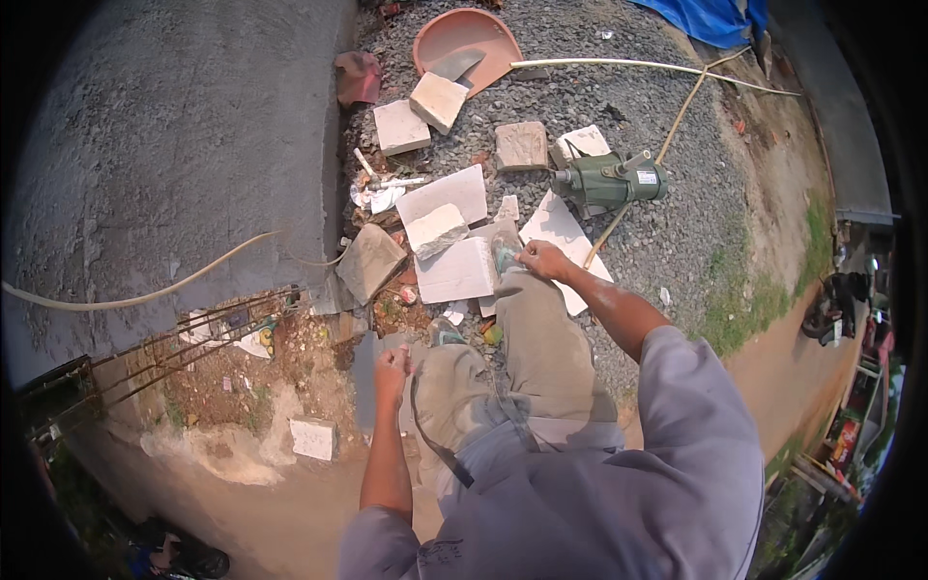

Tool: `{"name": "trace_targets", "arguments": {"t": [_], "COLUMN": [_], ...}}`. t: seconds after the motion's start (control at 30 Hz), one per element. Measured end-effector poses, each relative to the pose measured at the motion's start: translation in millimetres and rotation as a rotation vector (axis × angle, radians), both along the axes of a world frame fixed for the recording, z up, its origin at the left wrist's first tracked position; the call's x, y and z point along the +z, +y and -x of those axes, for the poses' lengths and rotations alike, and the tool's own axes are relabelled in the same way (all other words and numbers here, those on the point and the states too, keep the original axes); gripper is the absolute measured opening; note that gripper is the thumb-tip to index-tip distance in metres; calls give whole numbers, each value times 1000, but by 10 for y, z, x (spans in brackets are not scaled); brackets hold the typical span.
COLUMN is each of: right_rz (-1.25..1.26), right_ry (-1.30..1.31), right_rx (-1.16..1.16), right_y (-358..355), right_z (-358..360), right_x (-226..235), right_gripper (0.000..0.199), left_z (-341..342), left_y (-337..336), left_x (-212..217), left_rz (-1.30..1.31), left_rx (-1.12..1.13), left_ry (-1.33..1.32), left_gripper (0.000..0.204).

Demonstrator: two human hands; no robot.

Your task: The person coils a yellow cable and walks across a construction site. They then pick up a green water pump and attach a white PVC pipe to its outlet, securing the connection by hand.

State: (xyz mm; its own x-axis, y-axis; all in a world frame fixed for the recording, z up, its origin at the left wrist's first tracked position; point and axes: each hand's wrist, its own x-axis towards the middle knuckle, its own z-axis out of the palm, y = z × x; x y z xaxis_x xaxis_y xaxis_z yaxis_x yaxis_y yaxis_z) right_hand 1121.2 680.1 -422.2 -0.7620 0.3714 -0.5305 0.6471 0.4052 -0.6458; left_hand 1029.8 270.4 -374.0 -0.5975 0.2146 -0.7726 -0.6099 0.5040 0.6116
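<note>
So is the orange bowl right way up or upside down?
Right way up: the orange bowl shows its hollow inside to the camera above.

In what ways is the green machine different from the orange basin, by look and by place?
Shape: the green machine has a roughly cylindrical body, while the orange basin is an open, rounded dish.
Place: the machine is nearer to the right hand; the basin is farther away, near the picture's top edge.
Shared: gravel lies around both.

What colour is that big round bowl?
The bowl is orange-pink, best seen in the head view.
</note>
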Motion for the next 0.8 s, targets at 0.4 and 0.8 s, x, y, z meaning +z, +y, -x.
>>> {"name": "trace_targets", "arguments": {"t": [0.4,0.8], "right_rz": [122,232], "right_ry": [-110,-237], "right_rx": [94,107], "right_y": [364,199], "right_z": [1437,1859], "right_x": [-2404,-3291], "right_gripper": [76,90], "left_z": [1145,1612], "left_y": [1407,1855], "left_x": [-3089,-4568], "left_rz": [319,86], "left_rx": [37,418], "left_ry": [70,-38], "left_gripper": [52,76]}}
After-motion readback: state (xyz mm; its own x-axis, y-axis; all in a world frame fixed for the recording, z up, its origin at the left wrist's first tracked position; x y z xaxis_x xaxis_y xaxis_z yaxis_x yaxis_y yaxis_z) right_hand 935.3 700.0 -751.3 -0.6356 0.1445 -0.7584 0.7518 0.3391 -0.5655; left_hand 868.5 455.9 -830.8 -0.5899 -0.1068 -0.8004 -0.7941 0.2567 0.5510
